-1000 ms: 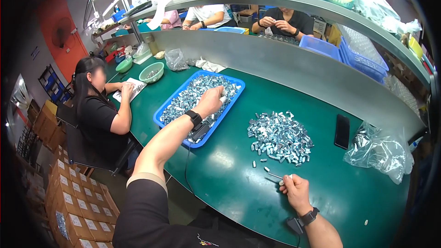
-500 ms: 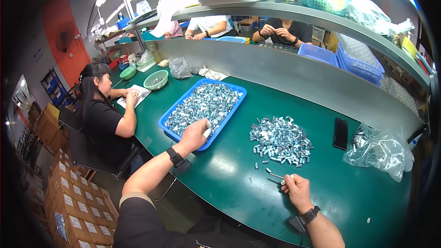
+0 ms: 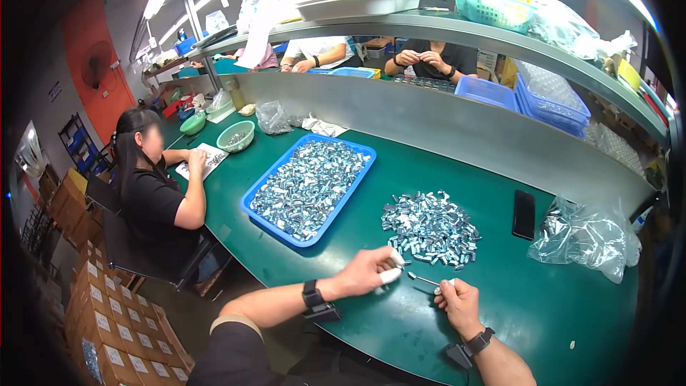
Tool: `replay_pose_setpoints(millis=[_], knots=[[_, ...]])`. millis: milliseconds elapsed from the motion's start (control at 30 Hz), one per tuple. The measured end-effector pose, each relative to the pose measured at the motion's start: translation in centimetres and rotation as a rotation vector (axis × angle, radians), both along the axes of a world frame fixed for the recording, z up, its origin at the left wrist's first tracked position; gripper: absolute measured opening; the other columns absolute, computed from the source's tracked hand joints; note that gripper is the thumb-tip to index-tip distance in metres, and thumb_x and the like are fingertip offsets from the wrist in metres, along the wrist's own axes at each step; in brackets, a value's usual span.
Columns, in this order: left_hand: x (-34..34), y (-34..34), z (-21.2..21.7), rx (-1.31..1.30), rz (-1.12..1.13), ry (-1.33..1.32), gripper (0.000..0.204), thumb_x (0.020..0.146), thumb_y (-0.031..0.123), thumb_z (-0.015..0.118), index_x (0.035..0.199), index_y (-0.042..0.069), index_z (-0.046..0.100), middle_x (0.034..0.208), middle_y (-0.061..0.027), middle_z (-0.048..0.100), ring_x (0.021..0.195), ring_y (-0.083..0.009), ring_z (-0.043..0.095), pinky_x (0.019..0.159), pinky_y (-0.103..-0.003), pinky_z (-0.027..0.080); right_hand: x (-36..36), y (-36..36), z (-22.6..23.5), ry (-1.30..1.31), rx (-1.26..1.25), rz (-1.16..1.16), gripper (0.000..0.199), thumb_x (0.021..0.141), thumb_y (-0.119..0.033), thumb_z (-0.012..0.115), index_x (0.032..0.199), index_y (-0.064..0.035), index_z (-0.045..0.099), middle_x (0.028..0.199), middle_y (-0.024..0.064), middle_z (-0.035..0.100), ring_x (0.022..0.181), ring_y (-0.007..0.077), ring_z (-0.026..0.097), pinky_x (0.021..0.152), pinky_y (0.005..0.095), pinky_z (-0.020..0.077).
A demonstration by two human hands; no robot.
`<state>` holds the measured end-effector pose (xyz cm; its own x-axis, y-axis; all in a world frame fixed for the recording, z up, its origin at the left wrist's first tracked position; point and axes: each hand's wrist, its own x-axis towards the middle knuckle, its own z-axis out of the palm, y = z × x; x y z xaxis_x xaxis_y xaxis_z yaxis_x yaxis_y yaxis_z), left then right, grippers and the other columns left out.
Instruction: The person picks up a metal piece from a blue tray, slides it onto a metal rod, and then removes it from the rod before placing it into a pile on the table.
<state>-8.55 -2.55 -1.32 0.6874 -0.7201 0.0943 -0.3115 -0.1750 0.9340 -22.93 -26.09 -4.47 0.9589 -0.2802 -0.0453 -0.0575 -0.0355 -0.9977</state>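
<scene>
My right hand (image 3: 457, 304) is closed around a thin metal rod tool (image 3: 427, 281), its light handle mostly hidden by the fingers. At the rod's tip sits a small silvery metal piece (image 3: 411, 275). Just left of it is my left hand (image 3: 364, 271), with white covers on thumb and forefinger. Those two fingers are bent and slightly apart, and nothing shows between them. A loose metal piece (image 3: 407, 263) lies by the fingertips. Beyond both hands spreads a pile of similar metal pieces (image 3: 432, 225). A blue tray (image 3: 304, 243) full of them stands to the left.
A black phone (image 3: 524, 214) and a clear plastic bag (image 3: 586, 239) lie to the right. A co-worker (image 3: 161, 193) sits at the left near a green bowl (image 3: 246, 144). A metal partition (image 3: 429, 125) and an overhead shelf (image 3: 400, 25) run behind the green table (image 3: 321, 307).
My left hand has left the blue tray and come right and nearer, beside the rod's tip. My right hand still holds the rod in about the same place. The view has shifted slightly.
</scene>
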Motion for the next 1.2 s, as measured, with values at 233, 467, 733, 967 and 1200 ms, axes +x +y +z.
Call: replay_pose_setpoints(millis=[233,467,733,967,1200], knots=[[-2.1,-3.7,-1.6,-0.186,-0.097,0.472,0.022,0.101,0.009,0.062,0.122,0.003,0.061,0.1,-0.0055,0.072,0.089,-0.0118,0.068,0.078,-0.027,0.054,-0.7,0.2,-0.2,0.054,0.085,-0.077,0.029,0.104,-0.021,0.06,0.084,-0.0005,0.067,0.073,0.004,0.069,0.06,0.0063,0.058,0.056,0.0225,0.0465],[-0.6,-4.0,-1.7,-0.246,-0.005,0.51,0.017,0.101,0.009,0.062,0.118,0.004,0.06,0.103,-0.0116,0.073,0.09,-0.0181,0.072,0.076,-0.028,0.056,1.5,-0.1,1.5,-0.018,0.011,-0.032,0.026,0.103,-0.023,0.058,0.088,-0.0045,0.066,0.075,-0.0001,0.067,0.061,0.0036,0.055,0.052,0.0205,0.042],[-0.9,-4.6,-3.2,-0.227,-0.006,0.553,0.018,0.101,0.008,0.062,0.119,0.004,0.06,0.105,-0.0143,0.073,0.092,-0.02,0.073,0.076,-0.027,0.057,0.6,-0.4,-0.1,0.031,0.067,-0.03,0.021,0.103,-0.02,0.061,0.092,-0.0035,0.068,0.079,-0.0005,0.069,0.066,0.0034,0.056,0.056,0.0202,0.0426],[-2.1,-4.5,-3.1,-0.224,-0.048,0.624,0.02,0.099,0.005,0.065,0.118,0.002,0.061,0.103,-0.0109,0.072,0.092,-0.0179,0.072,0.078,-0.028,0.057,0.2,0.2,0.0,-0.05,-0.012,0.016,0.017,0.099,-0.016,0.065,0.095,0.0,0.072,0.08,0.0019,0.07,0.067,0.0061,0.057,0.06,0.0235,0.0465],[-2.9,-4.4,-3.7,-0.248,-0.081,0.497,0.02,0.096,0.002,0.068,0.115,0.001,0.063,0.1,-0.0053,0.069,0.091,-0.0135,0.068,0.08,-0.028,0.056,0.2,0.3,-0.4,-0.058,-0.09,0.066,0.02,0.097,-0.015,0.067,0.087,0.0007,0.073,0.073,0.003,0.069,0.064,0.0072,0.06,0.057,0.0258,0.0473]])
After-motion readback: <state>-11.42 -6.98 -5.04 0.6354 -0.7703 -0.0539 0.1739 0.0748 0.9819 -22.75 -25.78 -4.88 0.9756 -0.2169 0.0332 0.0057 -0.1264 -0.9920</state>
